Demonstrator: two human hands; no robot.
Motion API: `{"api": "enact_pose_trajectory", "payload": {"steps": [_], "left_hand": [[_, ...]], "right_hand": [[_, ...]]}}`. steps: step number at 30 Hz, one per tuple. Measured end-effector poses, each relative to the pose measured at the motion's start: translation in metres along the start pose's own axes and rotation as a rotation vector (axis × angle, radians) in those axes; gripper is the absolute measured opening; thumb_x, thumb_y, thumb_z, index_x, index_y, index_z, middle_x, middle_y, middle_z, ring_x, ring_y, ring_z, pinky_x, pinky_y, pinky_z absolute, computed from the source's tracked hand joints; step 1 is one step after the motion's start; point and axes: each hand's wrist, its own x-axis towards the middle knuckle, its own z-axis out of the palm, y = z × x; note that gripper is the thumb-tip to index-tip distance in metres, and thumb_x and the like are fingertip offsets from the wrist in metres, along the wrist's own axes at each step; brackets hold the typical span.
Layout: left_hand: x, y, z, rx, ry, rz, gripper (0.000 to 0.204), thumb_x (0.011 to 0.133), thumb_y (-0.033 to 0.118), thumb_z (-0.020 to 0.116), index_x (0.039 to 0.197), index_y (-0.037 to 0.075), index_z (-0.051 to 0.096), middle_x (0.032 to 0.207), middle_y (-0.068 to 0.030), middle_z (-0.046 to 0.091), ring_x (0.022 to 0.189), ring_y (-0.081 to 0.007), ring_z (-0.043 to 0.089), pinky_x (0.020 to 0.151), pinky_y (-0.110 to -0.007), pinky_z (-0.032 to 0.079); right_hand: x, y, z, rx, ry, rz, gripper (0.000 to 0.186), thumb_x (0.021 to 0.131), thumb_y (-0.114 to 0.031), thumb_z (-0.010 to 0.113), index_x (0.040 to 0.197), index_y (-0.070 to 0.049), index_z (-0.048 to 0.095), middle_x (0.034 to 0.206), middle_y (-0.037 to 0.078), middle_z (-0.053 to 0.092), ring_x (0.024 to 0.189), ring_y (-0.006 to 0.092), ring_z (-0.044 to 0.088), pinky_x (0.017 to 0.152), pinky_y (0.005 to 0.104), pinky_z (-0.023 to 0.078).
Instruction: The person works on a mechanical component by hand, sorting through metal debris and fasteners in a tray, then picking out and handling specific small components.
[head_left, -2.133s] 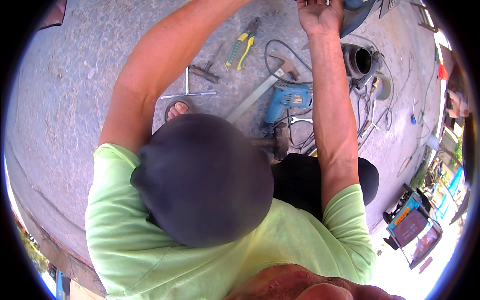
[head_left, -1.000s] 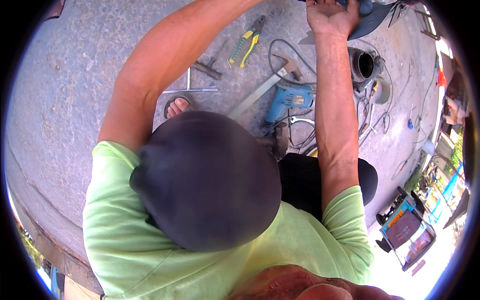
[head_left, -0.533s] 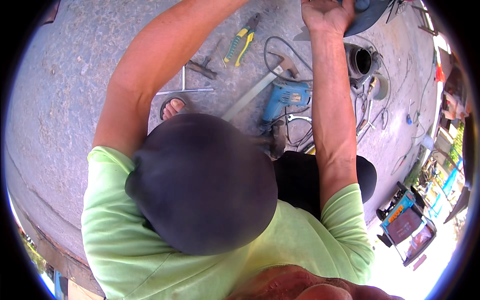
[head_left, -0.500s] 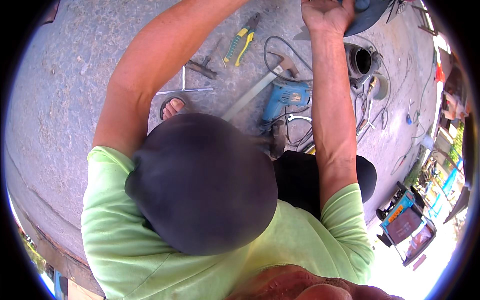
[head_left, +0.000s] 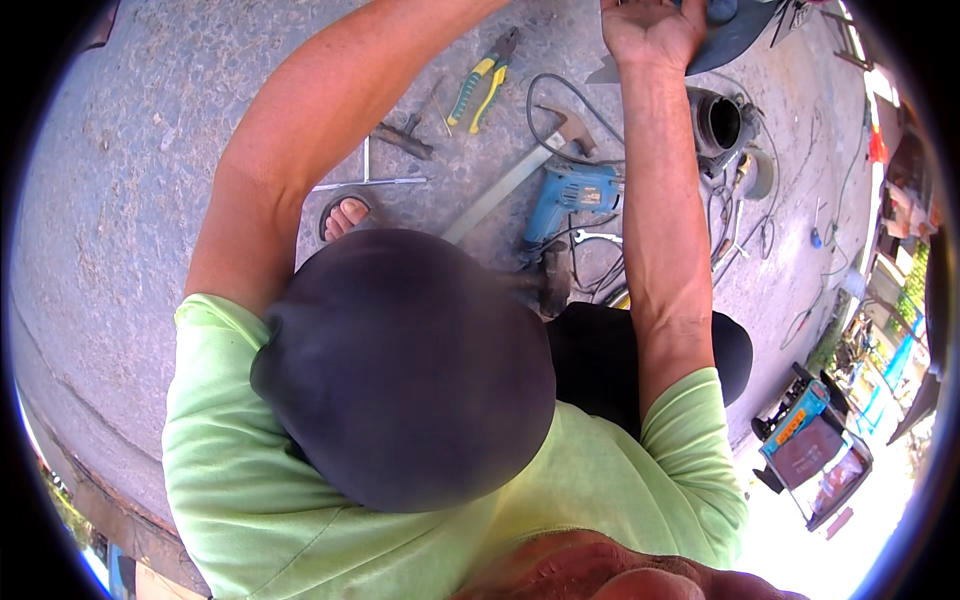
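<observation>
My right hand (head_left: 648,35) is palm up at the top edge, fingers curled on something I cannot make out, beside a dark grey curved sheet (head_left: 735,40) with a blue piece (head_left: 722,10) on it. My left arm reaches past the top edge, its hand out of view. Below them on the concrete lie yellow-green pliers (head_left: 480,88), two hammers (head_left: 408,142) (head_left: 572,130), a T-handle wrench (head_left: 390,182), a blue power drill (head_left: 570,200), a spanner (head_left: 598,237) and a black hollow cylinder (head_left: 708,125).
My dark-clad left knee (head_left: 400,370) fills the middle, above it my sandalled foot (head_left: 345,215); my right knee (head_left: 730,355) is right. Cables (head_left: 610,275) coil among the tools. A blue-framed machine (head_left: 810,445) stands lower right, clutter (head_left: 905,215) along the right rim.
Since two seconds ago, my right hand and the grey sheet have shifted slightly down, so more of the sheet shows beside the forearm. Over the last half second almost nothing has moved.
</observation>
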Motion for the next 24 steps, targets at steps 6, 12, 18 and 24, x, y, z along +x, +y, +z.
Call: {"api": "enact_pose_trajectory", "payload": {"steps": [6, 12, 18, 24], "left_hand": [[0.001, -0.002, 0.000, -0.053, -0.015, -0.005, 0.009, 0.102, 0.014, 0.063, 0.099, 0.006, 0.067, 0.086, -0.0070, 0.070, 0.070, -0.0173, 0.066, 0.061, -0.030, 0.056], [0.003, -0.002, 0.002, 0.003, -0.037, 0.014, 0.011, 0.103, 0.015, 0.061, 0.097, 0.006, 0.066, 0.084, -0.0064, 0.069, 0.069, -0.0167, 0.064, 0.060, -0.030, 0.054], [0.001, 0.000, -0.003, 0.003, -0.070, -0.001, 0.012, 0.103, 0.014, 0.060, 0.097, 0.005, 0.064, 0.083, -0.0078, 0.068, 0.069, -0.0184, 0.065, 0.061, -0.030, 0.054], [0.000, 0.001, -0.004, -0.008, -0.094, -0.018, 0.012, 0.101, 0.016, 0.064, 0.097, 0.005, 0.063, 0.084, -0.0090, 0.067, 0.070, -0.0209, 0.066, 0.063, -0.033, 0.055]], "right_hand": [[-0.003, 0.000, 0.003, -0.030, -0.002, 0.006, 0.049, 0.099, -0.048, 0.066, 0.123, -0.005, 0.063, 0.113, 0.009, 0.070, 0.096, 0.0212, 0.063, 0.078, 0.0293, 0.050], [-0.002, -0.002, 0.003, -0.020, 0.017, 0.005, 0.049, 0.099, -0.047, 0.066, 0.123, -0.005, 0.064, 0.113, 0.009, 0.070, 0.096, 0.0204, 0.063, 0.077, 0.0295, 0.050], [-0.001, 0.004, 0.002, 0.058, -0.038, 0.055, 0.049, 0.098, -0.048, 0.067, 0.122, -0.005, 0.064, 0.111, 0.008, 0.068, 0.096, 0.0200, 0.062, 0.077, 0.0307, 0.051], [0.007, 0.005, -0.005, 0.032, -0.008, 0.052, 0.050, 0.097, -0.048, 0.069, 0.118, -0.004, 0.063, 0.106, 0.007, 0.066, 0.091, 0.0205, 0.061, 0.077, 0.0314, 0.052]]}}
